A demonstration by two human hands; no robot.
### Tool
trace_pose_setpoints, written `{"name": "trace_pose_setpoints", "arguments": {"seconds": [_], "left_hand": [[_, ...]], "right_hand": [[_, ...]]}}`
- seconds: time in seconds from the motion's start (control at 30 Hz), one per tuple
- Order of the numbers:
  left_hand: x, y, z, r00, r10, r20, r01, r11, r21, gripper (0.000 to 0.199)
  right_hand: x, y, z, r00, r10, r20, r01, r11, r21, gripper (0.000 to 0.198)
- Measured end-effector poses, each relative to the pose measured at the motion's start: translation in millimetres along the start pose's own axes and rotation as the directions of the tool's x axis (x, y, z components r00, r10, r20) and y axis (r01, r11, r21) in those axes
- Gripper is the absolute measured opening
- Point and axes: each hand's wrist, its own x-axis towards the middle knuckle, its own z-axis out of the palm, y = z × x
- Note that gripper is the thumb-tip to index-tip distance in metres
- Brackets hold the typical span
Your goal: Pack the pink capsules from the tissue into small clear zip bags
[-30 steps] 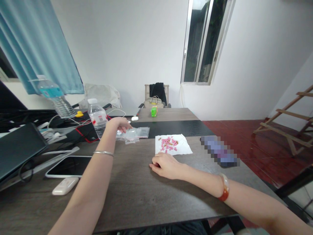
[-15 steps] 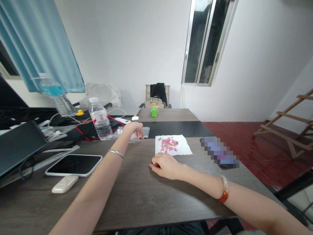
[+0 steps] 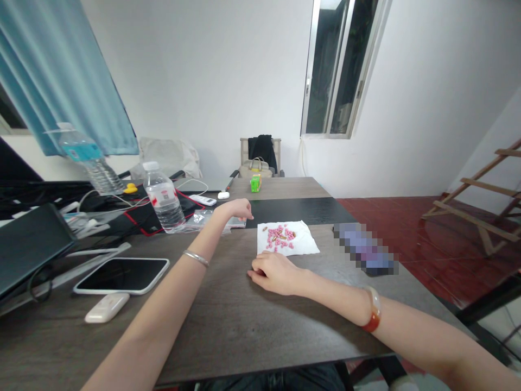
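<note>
A white tissue lies on the table with small pink pills and several brown-gold capsules on it. My right hand rests on the wood at the tissue's near edge, fingers loosely curled and closed, with nothing visible in them. Stretched forward, my left hand hangs over clear plastic bags, left of the tissue. Its fingers are bent and closed downward; what they hold, if anything, is hidden.
Left of my left arm stand a water bottle, a tablet-like device and a white case. A dark laptop is farther left. A pixelated phone lies at right, and a small green box farther back.
My left hand has lifted slightly and shifted right, from above the plastic bags towards the tissue. My right hand stays in place. The view has tilted a little.
</note>
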Motion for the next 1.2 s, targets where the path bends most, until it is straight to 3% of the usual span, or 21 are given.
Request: {"name": "trace_pose_setpoints", "arguments": {"seconds": [0.23, 0.37, 0.47, 0.57, 0.6, 0.73, 0.97, 1.1, 1.2], "left_hand": [[24, 9, 39, 0.991, 0.059, -0.122, -0.071, 0.993, -0.092, 0.012], [33, -2, 54, 0.987, 0.058, -0.147, -0.083, 0.982, -0.168, 0.017], [35, -9, 58, 0.988, 0.073, -0.137, -0.105, 0.965, -0.242, 0.016], [36, -12, 59, 0.989, 0.102, -0.108, -0.131, 0.941, -0.312, 0.015], [37, -12, 60, 0.989, 0.113, -0.096, -0.139, 0.933, -0.332, 0.015], [39, -11, 60, 0.989, 0.141, -0.051, -0.15, 0.903, -0.402, 0.018], [33, -4, 51, 0.984, 0.173, -0.039, -0.168, 0.838, -0.519, 0.015], [27, 5, 46, 0.979, 0.202, -0.027, -0.181, 0.802, -0.57, 0.012], [25, 10, 44, 0.976, 0.216, -0.022, -0.186, 0.782, -0.595, 0.011]], "right_hand": [[-3, 3, -2, 0.998, 0.058, 0.002, -0.058, 0.996, 0.062, 0.029], [-1, 18, -12, 0.971, 0.196, -0.137, -0.186, 0.979, 0.083, 0.029], [1, 45, -23, 0.892, 0.348, -0.288, -0.34, 0.937, 0.079, 0.022], [1, 79, -26, 0.781, 0.485, -0.392, -0.505, 0.861, 0.059, 0.016], [0, 89, -25, 0.757, 0.527, -0.386, -0.549, 0.834, 0.062, 0.014], [-3, 113, -16, 0.672, 0.67, -0.314, -0.695, 0.717, 0.043, 0.041], [-6, 122, -12, 0.653, 0.687, -0.32, -0.723, 0.691, 0.009, 0.041], [-8, 133, -9, 0.595, 0.719, -0.36, -0.747, 0.659, 0.08, 0.037], [-10, 139, -6, 0.592, 0.715, -0.372, -0.716, 0.679, 0.163, 0.038]]}}
